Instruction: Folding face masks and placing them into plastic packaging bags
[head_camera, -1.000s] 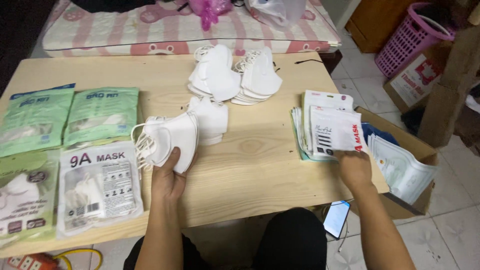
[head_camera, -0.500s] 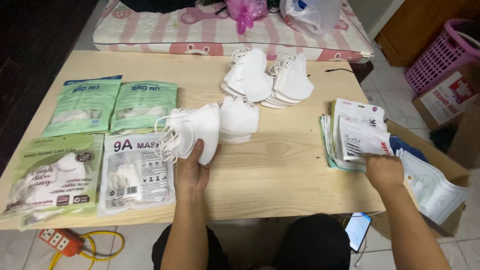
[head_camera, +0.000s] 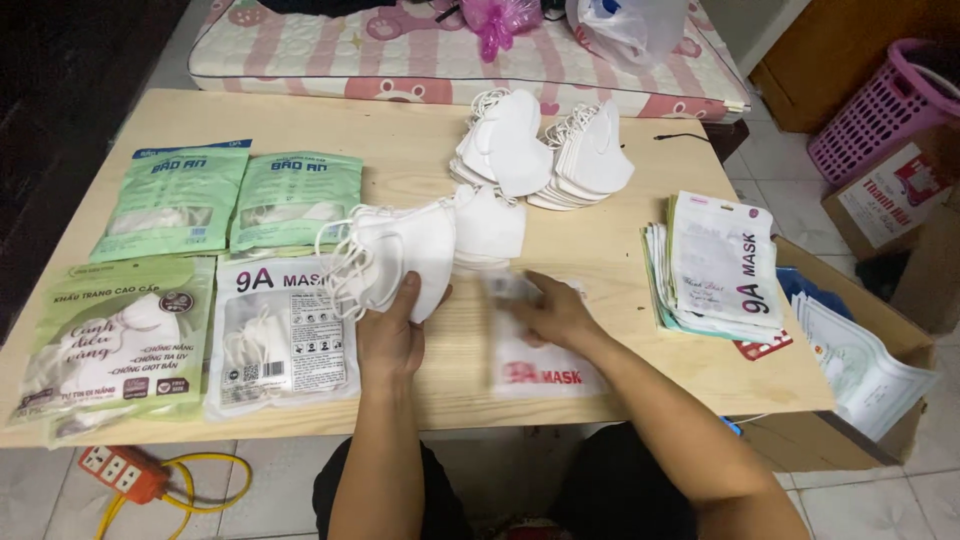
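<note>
Hands have converged at frame centre: the right hand (head_camera: 553, 312) has brought an empty pouch (head_camera: 540, 355) from the right-side stack (head_camera: 715, 262), pinching it on the tabletop (head_camera: 420, 150); the left hand (head_camera: 392, 335) still grips the mask bundle (head_camera: 395, 255), ready for bagging.

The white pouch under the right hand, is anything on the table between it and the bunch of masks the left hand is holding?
Nothing visible. The left hand grips the bunch of white masks, the right hand rests on the white pouch, and only a bare strip of the wooden table lies between them.
</note>
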